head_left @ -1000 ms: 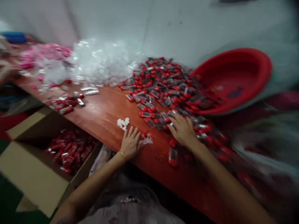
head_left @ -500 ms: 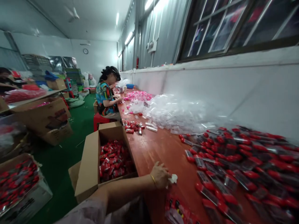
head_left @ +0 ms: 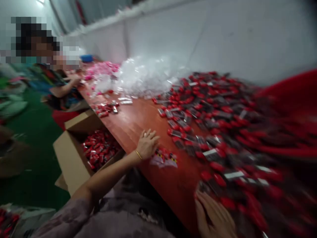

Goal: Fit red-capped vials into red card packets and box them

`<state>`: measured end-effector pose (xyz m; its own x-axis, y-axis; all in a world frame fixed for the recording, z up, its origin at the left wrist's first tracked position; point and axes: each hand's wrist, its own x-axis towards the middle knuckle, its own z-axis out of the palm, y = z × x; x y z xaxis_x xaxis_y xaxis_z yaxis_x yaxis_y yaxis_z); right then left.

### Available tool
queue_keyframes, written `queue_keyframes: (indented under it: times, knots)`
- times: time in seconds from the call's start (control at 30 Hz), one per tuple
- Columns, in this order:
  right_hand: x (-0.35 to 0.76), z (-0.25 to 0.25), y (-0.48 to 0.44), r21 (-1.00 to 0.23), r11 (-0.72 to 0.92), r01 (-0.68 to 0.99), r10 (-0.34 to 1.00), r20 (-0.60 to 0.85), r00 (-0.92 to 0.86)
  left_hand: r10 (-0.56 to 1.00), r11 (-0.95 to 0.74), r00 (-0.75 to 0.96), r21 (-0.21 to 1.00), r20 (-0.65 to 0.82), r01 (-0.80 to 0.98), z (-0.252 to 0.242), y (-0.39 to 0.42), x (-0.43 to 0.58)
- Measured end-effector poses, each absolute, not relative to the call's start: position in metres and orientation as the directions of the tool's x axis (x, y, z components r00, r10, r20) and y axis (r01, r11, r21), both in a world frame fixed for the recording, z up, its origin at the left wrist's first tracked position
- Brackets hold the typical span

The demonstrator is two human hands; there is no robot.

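We take the red-brown table (head_left: 138, 115) as our reference. Our left hand (head_left: 147, 143) lies palm down at its near edge, fingers loosely spread and gripping nothing. Its fingertips are just beside a small printed packet (head_left: 163, 158) that rests flat on the wood, and we cannot tell whether they touch it. Our right hand (head_left: 214, 216) shows low at the same near edge, further along to the right. It is too blurred for us to say whether it is open or closed around anything. It sits against the fringe of the great pile of red-capped pieces (head_left: 210, 109), which covers the table's right half from the near edge to the wall side. We judge that we are between pieces in a packing round, with one packet laid down and the pile within reach. As we read it, the next move calls for singling one piece from the fringe without dragging its neighbours off the edge, and for steadying the loose packet. Below the table's near edge to the left stands an open cardboard box (head_left: 71, 162), partly filled with red packets. Toward the table's far end lie a heap of clear plastic sleeves (head_left: 146, 77) and some pink pieces (head_left: 104, 69), where a co-worker (head_left: 55, 86) sits. A red basin (head_left: 292, 96) blurs in at the table's right end.
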<state>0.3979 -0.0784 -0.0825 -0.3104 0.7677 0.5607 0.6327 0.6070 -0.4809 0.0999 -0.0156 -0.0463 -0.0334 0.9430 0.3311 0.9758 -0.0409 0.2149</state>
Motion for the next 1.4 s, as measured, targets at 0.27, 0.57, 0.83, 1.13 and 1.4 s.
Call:
queue_keyframes:
  times: [0.27,0.57,0.83,1.13,1.4]
  knots:
    - [0.377,-0.065,-0.109,-0.341,0.566,0.751,0.694,0.688,-0.211,0.961,-0.244,0.202,0.236,0.189,0.941,-0.055,-0.027,0.119]
    - [0.347,-0.058,-0.111,-0.412,0.601,0.685,0.728,0.635,-0.257,0.986,-0.154,0.129,0.267,0.11,0.951,-0.052,-0.028,0.102]
    - [0.315,-0.046,-0.103,-0.492,0.594,0.637,0.77,0.576,-0.273,0.978,-0.115,0.046,0.338,0.204,0.934,-0.062,-0.028,0.108]
    - [0.313,-0.056,-0.098,-0.517,0.571,0.637,0.798,0.532,-0.283,0.983,-0.117,0.051,0.387,0.175,0.915,-0.063,-0.021,0.104]
    - [0.305,-0.057,-0.091,-0.728,0.436,0.528,0.895,0.415,-0.167,0.948,-0.091,-0.06,0.446,0.314,0.89,-0.049,-0.021,0.112]
